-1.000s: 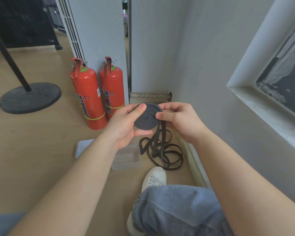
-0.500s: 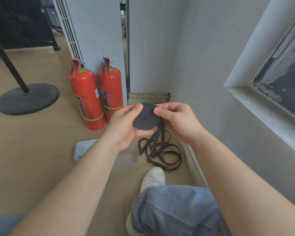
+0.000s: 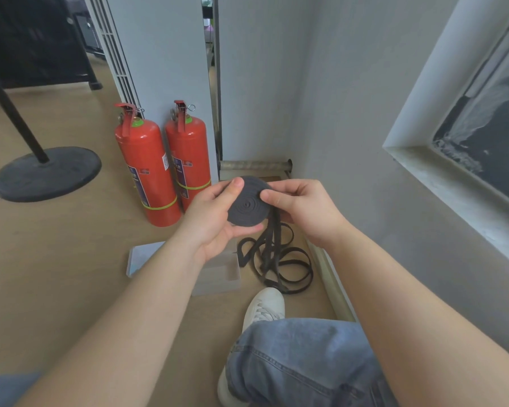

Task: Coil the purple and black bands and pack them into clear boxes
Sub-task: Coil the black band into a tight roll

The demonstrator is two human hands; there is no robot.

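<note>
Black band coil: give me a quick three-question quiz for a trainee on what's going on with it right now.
1. True or false: the left hand and the right hand both hold the black coil.
2. Where does the loose band that is not yet wound lie?
A. on the floor beside the clear box
B. inside the clear box
C. draped over the knee
3. Fill in: ___ red fire extinguishers stand against the wall.

Key: 1 true; 2 A; 3 two.
</note>
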